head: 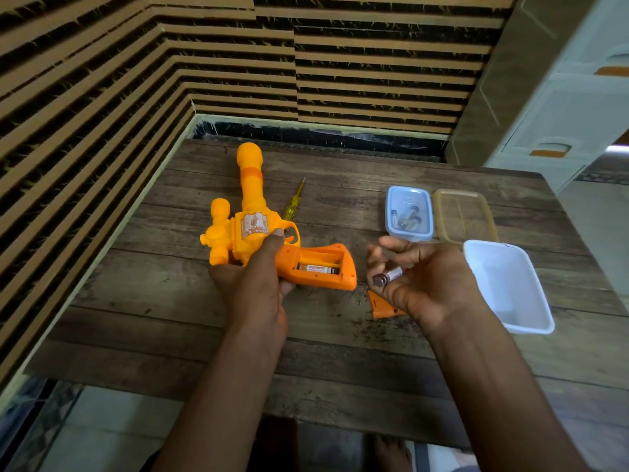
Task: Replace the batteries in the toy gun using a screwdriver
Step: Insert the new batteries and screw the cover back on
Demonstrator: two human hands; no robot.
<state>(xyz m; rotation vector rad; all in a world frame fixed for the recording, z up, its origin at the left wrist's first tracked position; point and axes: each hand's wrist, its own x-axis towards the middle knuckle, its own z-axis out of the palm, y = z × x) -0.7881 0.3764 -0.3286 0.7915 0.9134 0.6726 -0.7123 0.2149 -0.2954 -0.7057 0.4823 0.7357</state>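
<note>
Grip bay open, one cell seated, another in your right hand.

Your left hand (253, 277) gripped the toy gun (253, 199) by its body at the table's (340, 335) 10 o'clock, barrel toward 12. One battery (318, 268) lay in the open grip bay. Your right hand (418, 281) held a second battery (388, 276) in curled fingers. The blue-rimmed box (408, 190) at 1 o'clock held several loose cells (406, 218). An amber-rimmed clear piece (464, 216), lid or tray, lay just beside it. The white tub (503, 284) stood open at 3 o'clock. The screwdriver (295, 204) lay beside the barrel, and the orange cover (381, 306) lay under your right hand.
</note>
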